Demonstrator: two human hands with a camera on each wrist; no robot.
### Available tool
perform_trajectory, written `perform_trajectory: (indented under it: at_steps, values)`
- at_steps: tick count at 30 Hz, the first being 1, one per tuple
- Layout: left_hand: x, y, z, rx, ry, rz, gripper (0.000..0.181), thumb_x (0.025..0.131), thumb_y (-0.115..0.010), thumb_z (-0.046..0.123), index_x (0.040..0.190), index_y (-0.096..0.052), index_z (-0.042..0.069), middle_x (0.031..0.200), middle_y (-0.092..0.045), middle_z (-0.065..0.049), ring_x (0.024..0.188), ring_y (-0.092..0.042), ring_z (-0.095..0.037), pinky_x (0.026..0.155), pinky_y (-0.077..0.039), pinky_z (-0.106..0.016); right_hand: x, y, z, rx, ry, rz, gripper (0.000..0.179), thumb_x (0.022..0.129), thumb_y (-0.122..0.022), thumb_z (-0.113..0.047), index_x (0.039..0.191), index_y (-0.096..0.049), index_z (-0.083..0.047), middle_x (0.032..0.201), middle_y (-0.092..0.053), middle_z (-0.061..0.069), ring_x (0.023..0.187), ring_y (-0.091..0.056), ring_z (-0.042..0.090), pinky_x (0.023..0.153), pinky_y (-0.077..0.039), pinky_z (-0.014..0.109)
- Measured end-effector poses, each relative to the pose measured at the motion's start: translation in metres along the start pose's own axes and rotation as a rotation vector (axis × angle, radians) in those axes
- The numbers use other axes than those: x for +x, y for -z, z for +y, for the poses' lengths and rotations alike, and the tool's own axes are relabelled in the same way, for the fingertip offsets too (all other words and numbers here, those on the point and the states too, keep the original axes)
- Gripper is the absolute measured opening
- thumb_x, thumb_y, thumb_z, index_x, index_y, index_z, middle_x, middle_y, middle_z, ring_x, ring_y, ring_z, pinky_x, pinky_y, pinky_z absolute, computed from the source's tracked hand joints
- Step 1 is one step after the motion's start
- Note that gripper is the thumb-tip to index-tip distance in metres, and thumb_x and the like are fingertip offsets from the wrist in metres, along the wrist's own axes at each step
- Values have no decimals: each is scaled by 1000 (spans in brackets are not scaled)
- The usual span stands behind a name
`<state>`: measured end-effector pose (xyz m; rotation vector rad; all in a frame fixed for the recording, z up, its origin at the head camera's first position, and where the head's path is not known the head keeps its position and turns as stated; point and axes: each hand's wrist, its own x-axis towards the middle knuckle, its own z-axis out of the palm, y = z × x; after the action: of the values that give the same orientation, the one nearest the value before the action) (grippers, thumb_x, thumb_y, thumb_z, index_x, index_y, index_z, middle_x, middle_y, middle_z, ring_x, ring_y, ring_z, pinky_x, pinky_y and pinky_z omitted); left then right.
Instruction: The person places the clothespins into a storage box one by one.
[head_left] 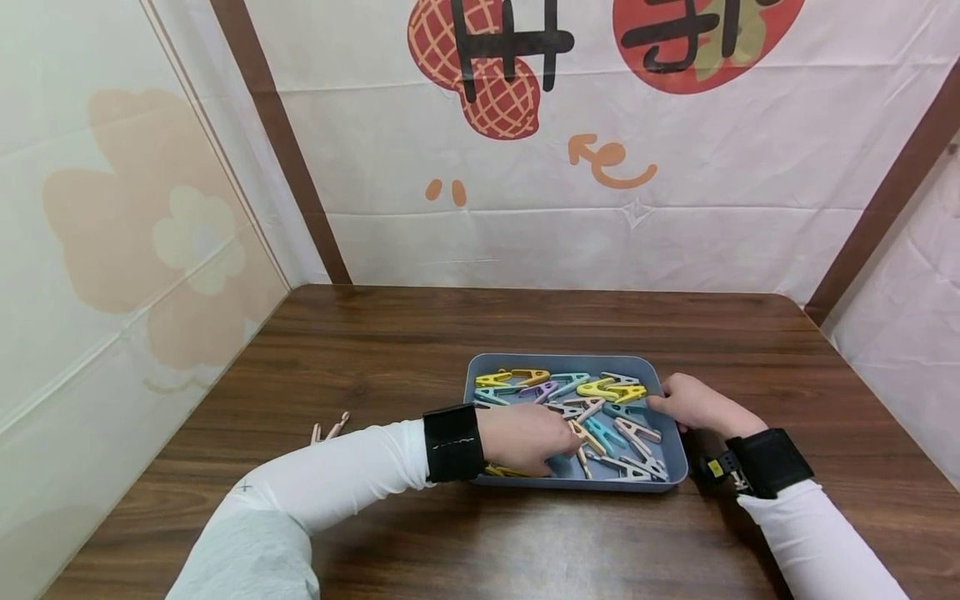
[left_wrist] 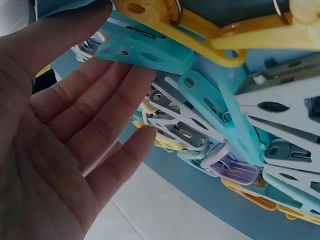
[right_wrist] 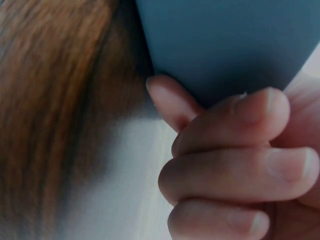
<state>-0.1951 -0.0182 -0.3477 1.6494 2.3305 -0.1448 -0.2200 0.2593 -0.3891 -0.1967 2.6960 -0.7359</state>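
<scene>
A blue-grey tray [head_left: 577, 484] full of plastic clothespins sits on the table. My left hand [head_left: 525, 437] reaches over its near side, fingers pointing down among the clothespins. In the left wrist view the fingers are mostly straight. Their tips touch a teal clothespin [left_wrist: 150, 57], which overlaps them there, while the thumb stands apart near a yellow-orange clothespin [left_wrist: 185, 35]. At the tray's right side, my right hand [head_left: 697, 406] grips the wall, thumb at the rim. In the right wrist view its curled fingers [right_wrist: 235, 175] lie against the tray's outside.
The clothespins are yellow, teal, purple, grey and beige. Beyond my left forearm a pale pink clothespin [head_left: 330, 427] lies on the brown wooden table [head_left: 390, 333], partly hidden by the sleeve. White printed cloth [head_left: 525, 242] hangs behind the table and along both sides.
</scene>
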Motion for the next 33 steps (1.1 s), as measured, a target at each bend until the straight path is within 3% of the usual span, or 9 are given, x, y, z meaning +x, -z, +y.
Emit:
perform_trajectory:
  at_steps: [4,12,21,26,30,33]
  values:
    - [0,-1,0,40,5,-1,24,88,-74,22,110,-68,16,87,-60,9,76,-50,-5,67,-40,-17,-1,0,-1,-3,10,2,28,97,-57,-19,73,-61,-5,49,-45,-2,43,-45,10,48,-36,26]
    - [0,-2,2,119,13,11,16,86,-76,22,101,-71,17,82,-59,10,70,-48,-5,61,-38,-18,0,0,0,-5,2,-3,29,97,-56,-19,72,-61,-6,49,-44,-2,43,-45,10,48,-36,26]
    - [-7,1,1,61,33,30,19,87,-75,24,104,-71,16,84,-59,10,72,-49,-6,64,-39,-17,1,0,0,-3,-6,-3,27,97,-55,-19,76,-63,-4,50,-45,-2,44,-46,10,49,-36,26]
    - [-31,6,-8,-45,98,123,27,91,-70,32,111,-71,15,99,-67,5,81,-55,-4,73,-45,-18,1,0,1,1,6,-5,27,97,-55,-19,76,-63,-5,50,-46,-2,44,-46,10,49,-37,25]
    - [-66,4,-23,-101,168,286,26,92,-68,33,107,-71,12,97,-67,1,82,-59,-8,70,-47,-23,1,0,1,3,15,-7,30,98,-54,-19,71,-61,-7,50,-44,-2,44,-45,10,50,-37,27]
    - [-96,-2,-34,-135,263,383,23,91,-70,31,104,-71,12,91,-65,3,76,-57,-9,64,-46,-24,1,0,2,9,18,-8,32,98,-53,-19,69,-60,-7,49,-42,-3,43,-44,10,50,-37,28]
